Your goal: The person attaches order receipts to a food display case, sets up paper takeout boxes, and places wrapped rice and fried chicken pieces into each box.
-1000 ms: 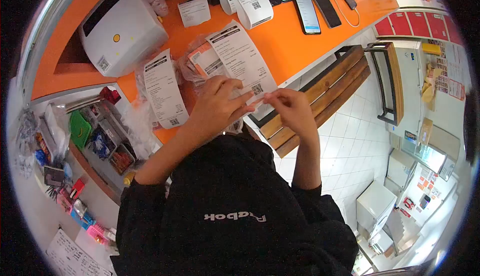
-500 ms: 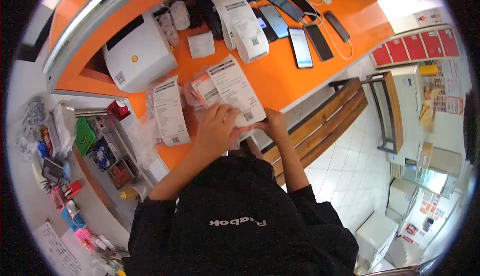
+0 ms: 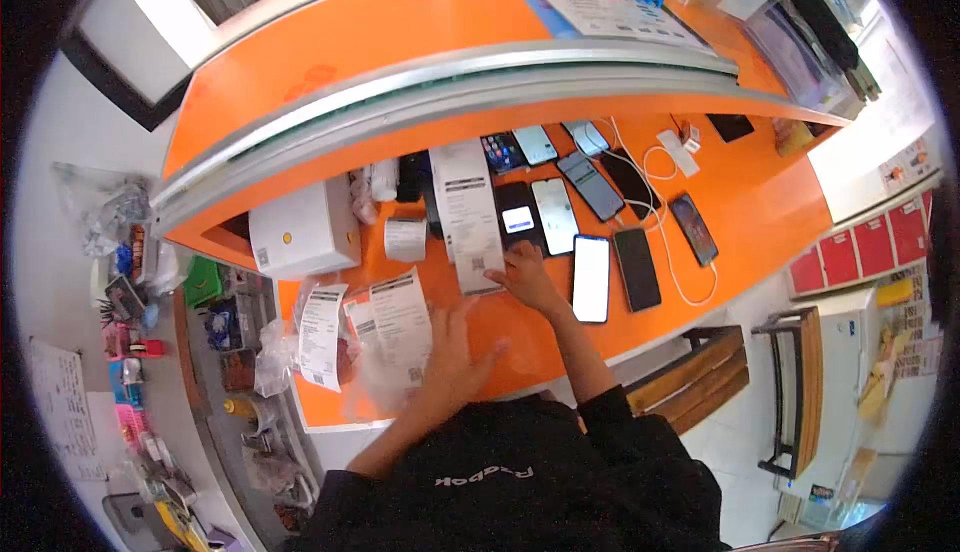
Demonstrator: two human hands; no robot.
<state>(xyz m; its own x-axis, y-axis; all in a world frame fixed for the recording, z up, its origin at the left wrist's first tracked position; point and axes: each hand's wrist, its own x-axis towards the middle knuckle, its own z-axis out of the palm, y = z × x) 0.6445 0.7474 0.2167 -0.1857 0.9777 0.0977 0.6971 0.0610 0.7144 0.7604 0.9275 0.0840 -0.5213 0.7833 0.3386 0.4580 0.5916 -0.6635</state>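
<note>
A crumpled clear plastic bag point(image 3: 275, 360) overlaps the left edge of the smooth orange tabletop point(image 3: 770, 242). Farther back at that end sits a white, rounded, boxy device point(image 3: 318, 224), tucked under an orange ledge point(image 3: 350, 62) with a metal rim that overhangs the back edge and hides part of what lies beneath. Near the front left corner, a narrow printed receipt point(image 3: 320, 337) lies over clear plastic. Just right of it, close to the front edge, is a clear-wrapped packet topped by a wider, slightly curled printed receipt point(image 3: 398, 317).

The left hand point(image 3: 455, 360), blurred, is spread with nothing visible in its grasp, beside the packet's right side. Behind the packet rests a small, creased paper slip point(image 3: 405, 239). Next comes a long white paper strip point(image 3: 466, 217), running from under the ledge toward the middle of the tabletop; the right hand point(image 3: 522, 274) has bent fingers at its lower right edge, and whether they pinch it I cannot tell.

Flat, glossy phones crowd the space to the right, including one with a bright white screen point(image 3: 591, 280) and a dark one point(image 3: 637, 270). A thin white cable point(image 3: 688, 299) loops toward the right edge. Past the front edge stands a slatted wooden bench point(image 3: 690, 382).
</note>
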